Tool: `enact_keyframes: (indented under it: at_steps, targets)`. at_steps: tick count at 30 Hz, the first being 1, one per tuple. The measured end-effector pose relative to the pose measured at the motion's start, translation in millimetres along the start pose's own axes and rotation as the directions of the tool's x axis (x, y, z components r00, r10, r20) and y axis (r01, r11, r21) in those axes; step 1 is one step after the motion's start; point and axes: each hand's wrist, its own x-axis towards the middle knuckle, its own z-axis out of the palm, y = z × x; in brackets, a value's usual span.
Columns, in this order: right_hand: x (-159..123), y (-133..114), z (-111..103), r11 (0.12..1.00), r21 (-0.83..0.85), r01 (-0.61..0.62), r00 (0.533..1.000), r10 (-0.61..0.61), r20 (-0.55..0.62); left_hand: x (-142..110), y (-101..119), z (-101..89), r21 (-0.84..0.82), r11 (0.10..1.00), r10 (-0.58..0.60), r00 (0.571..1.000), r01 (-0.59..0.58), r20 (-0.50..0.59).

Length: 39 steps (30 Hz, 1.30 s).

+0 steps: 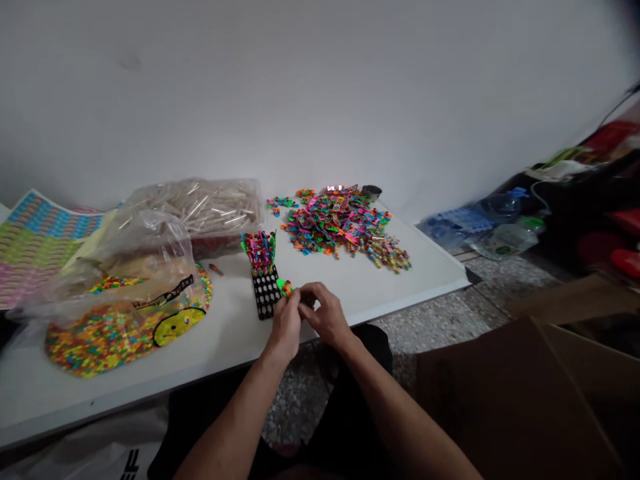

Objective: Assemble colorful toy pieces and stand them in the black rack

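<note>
Near the front edge of the table, my left hand (287, 323) is closed on a small plastic toy piece (285, 287), green and orange at its upper end; its lower part is hidden by the fingers. Against it my right hand (326, 315) is closed in a pinch, and what its fingertips grip cannot be made out. Just left of the hands lies a black tray with rows of holes (263, 308). Several colourful toy pieces (259, 250) stand upright in its far rows. Beyond the hands spreads a large heap of similar bright pieces (335, 220).
On the left of the white table (225, 340) rests a clear bag of small colourful pieces (110, 333). Behind it is a bag of pale sticks (200, 203), with printed sheets (43, 240) alongside. A cardboard box (500, 393) and plastic bottles (503, 205) are on the right.
</note>
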Motion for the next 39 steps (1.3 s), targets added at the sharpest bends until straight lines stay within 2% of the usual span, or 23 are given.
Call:
enact_keyframes:
  at_steps: [2, 3, 4, 5, 6, 7, 8, 10, 14, 17, 19, 21, 23, 25, 27, 31, 35, 39]
  targets:
    - [12, 4, -15, 0.999, 0.031, -0.019, 0.995, 0.016, 0.096, 1, 1, -5.6, -0.071, 0.997, -0.03, 0.995, 0.023, -0.095]
    - [23, 11, -27, 0.999, 0.006, -0.048, 0.996, 0.047, 0.082, 1, 5, -10.5, -0.101, 0.994, -0.046, 0.993, 0.035, -0.113]
    - [36, 21, -39, 0.994, -0.062, -0.095, 0.996, 0.095, -0.001, -1, 11, -15.9, -0.125, 0.992, -0.049, 0.991, 0.033, -0.123]
    - [52, 33, -51, 0.968, -0.181, -0.174, 0.979, 0.151, -0.136, -2, 17, -21.0, -0.139, 0.99, -0.037, 0.991, 0.018, -0.132]
    - [67, 46, -61, 0.902, -0.311, -0.3, 0.937, 0.218, -0.272, -5, 24, -25.2, -0.146, 0.989, -0.017, 0.99, -0.004, -0.139]
    - [82, 59, -69, 0.798, -0.429, -0.422, 0.892, 0.283, -0.351, -7, 31, -28.2, -0.154, 0.988, 0.004, 0.99, -0.026, -0.138]
    - [94, 70, -74, 0.71, -0.506, -0.49, 0.866, 0.33, -0.375, -10, 37, -29.9, -0.168, 0.985, 0.021, 0.992, -0.042, -0.128]
    - [111, 88, -78, 0.624, -0.574, -0.531, 0.848, 0.387, -0.363, -14, 45, -29.7, -0.206, 0.977, 0.035, 0.994, -0.055, -0.101]
    - [109, 98, -77, 0.62, -0.587, -0.521, 0.852, 0.421, -0.311, -20, 53, -24.6, -0.324, 0.946, -0.009, 0.999, -0.007, -0.046]
    - [84, 82, -74, 0.633, -0.577, -0.517, 0.852, 0.445, -0.276, -21, 56, -23.2, -0.412, 0.91, -0.088, 0.993, 0.049, -0.076]
    - [58, 57, -62, 0.712, -0.531, -0.46, 0.887, 0.395, -0.239, -21, 59, -23.2, -0.475, 0.878, -0.121, 0.986, 0.052, -0.115]
    - [26, 23, -41, 0.855, -0.402, -0.329, 0.942, 0.269, -0.2, -22, 61, -23.3, -0.535, 0.844, -0.133, 0.982, 0.043, -0.132]
    - [-6, -15, -14, 0.953, -0.234, -0.194, 0.978, 0.168, -0.126, -24, 63, -23.5, -0.569, 0.821, -0.14, 0.981, 0.041, -0.132]
    - [-32, -46, 13, 0.989, -0.134, -0.065, 0.997, 0.059, -0.054, -28, 66, -23.9, -0.585, 0.809, -0.16, 0.979, 0.058, -0.123]
    - [-48, -66, 33, 0.997, -0.082, -0.002, 1.0, 0.002, -0.001, -33, 69, -24.6, -0.603, 0.795, -0.174, 0.979, 0.073, -0.11]
    - [-55, -73, 48, 0.999, -0.048, 0.022, 0.998, -0.019, 0.054, -41, 70, -25.4, -0.622, 0.78, -0.178, 0.978, 0.071, -0.112]
    - [-55, -69, 48, 0.999, -0.035, 0.031, 0.998, -0.029, 0.059, -42, 63, -25.1, -0.613, 0.787, -0.181, 0.976, 0.068, -0.124]
    - [-57, -67, 48, 1.0, -0.025, -0.018, 0.996, 0.02, 0.088, -40, 54, -27.0, -0.576, 0.816, -0.157, 0.98, 0.056, -0.126]
